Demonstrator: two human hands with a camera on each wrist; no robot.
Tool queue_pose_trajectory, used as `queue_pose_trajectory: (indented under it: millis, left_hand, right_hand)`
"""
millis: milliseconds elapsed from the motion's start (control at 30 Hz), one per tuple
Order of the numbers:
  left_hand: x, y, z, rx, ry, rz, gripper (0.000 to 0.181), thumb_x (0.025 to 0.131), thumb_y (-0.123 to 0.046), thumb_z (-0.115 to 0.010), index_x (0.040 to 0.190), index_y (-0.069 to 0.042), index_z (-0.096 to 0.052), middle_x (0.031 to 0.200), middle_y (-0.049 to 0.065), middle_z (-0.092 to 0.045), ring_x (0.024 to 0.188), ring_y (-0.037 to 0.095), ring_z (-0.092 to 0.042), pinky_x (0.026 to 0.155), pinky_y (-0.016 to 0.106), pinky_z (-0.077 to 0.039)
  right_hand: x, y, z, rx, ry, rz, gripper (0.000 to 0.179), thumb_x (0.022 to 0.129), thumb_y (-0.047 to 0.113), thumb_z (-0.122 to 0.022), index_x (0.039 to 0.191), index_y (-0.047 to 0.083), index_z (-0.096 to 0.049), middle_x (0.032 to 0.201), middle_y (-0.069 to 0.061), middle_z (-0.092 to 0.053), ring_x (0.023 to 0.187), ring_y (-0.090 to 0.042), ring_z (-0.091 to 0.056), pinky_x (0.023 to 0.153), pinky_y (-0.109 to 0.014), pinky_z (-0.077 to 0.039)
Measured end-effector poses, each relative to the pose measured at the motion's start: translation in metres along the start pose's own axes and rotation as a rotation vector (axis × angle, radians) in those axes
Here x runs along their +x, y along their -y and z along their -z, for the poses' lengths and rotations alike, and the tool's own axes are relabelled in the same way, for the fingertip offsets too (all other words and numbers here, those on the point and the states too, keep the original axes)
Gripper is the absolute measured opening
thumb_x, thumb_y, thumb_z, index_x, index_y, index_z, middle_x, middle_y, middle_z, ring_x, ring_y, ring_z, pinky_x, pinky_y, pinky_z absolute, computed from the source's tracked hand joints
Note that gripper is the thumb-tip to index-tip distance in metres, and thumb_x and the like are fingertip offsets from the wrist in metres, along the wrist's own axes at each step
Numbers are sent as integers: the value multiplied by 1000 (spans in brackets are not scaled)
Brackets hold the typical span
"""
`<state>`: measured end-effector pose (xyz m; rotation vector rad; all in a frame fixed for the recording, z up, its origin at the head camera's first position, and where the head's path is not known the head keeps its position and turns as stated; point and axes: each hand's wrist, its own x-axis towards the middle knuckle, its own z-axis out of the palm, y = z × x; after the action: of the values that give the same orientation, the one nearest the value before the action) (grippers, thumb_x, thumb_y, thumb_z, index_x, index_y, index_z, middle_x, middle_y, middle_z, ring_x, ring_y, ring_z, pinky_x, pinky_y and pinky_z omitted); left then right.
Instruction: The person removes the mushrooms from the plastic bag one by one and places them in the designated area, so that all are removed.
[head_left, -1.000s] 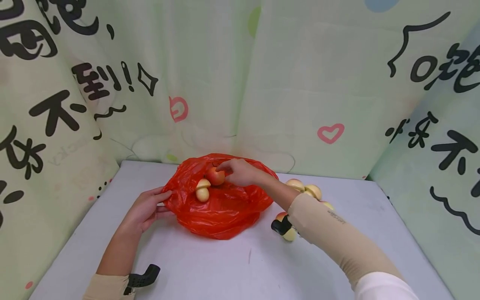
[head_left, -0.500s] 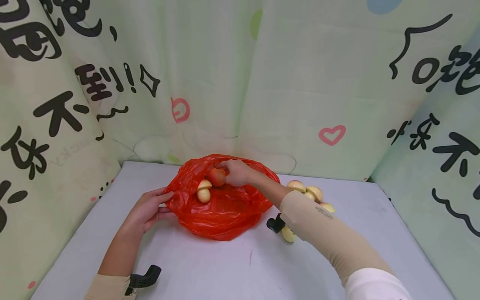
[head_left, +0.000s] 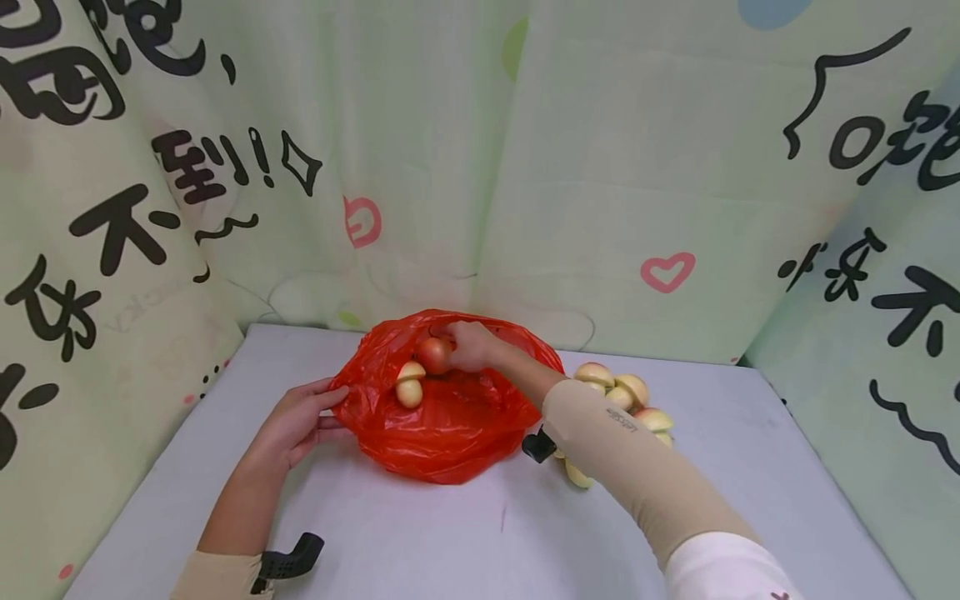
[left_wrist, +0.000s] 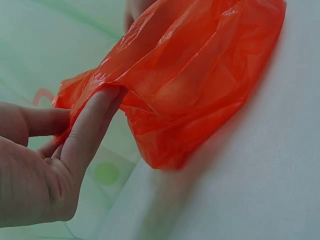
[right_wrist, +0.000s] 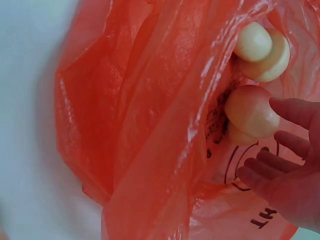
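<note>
A red plastic bag [head_left: 450, 446] lies with its mouth open on the table. My left hand [head_left: 298, 419] pinches the left edge of its mouth between thumb and fingers, as the left wrist view also shows. Inside sit two smooth, toy-like mushrooms: a pale one [head_left: 408, 385] and one with a reddish cap [head_left: 432, 356]. My right hand [head_left: 474, 346] reaches into the bag beside the reddish mushroom. In the right wrist view its fingers are spread, the thumb tip right at the cap's edge, not curled round it.
More mushrooms [head_left: 632, 388] lie in a loose group on the table [head_left: 420, 550], right of the bag. Another mushroom [head_left: 577, 475] is partly hidden behind my right forearm. A printed curtain [head_left: 570, 183] stands round the back and sides.
My right forearm has swung left, uncovering more of the mushrooms on the table. The reddish mushroom stays at nearly the same place in the bag. My left hand keeps hold of the bag's edge.
</note>
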<state>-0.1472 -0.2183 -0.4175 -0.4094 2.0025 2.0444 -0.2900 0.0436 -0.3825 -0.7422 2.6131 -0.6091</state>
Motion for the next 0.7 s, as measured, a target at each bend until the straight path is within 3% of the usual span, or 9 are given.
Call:
queue_pose_trajectory:
  millis: [200,467,700]
  left_hand:
    - [0,1,1,-9,-2,1,57,107,-31,-59,157,-7,-44,140,19,-61,89,17,-77,82,33,-65]
    - [2,0,1,-7,-7,4,57,107,-31,-59,157,-8,-44,143,20,-59,90,16,-77,82,33,-65]
    - [2,2,1,-5,-8,5,58,107,-32,-59,157,-8,-44,142,19,-60,90,16,-76,83,33,-65]
  right_hand:
    - [9,-1,-3,-16,-4,-5,60,98,19,-67,155,11,-50,142,-12,-63,119,-29,-59,112,-43,-51]
    - [13,-1,-7,73,4,-54,55,93,26,-79,143,15,-59,119,-8,-68,105,-26,-61,95,-38,-59]
    - [13,-2,-12,48,7,-80,62,93,28,-80,149,16,-56,127,-10,-66,112,-28,-59,100,-40,-56]
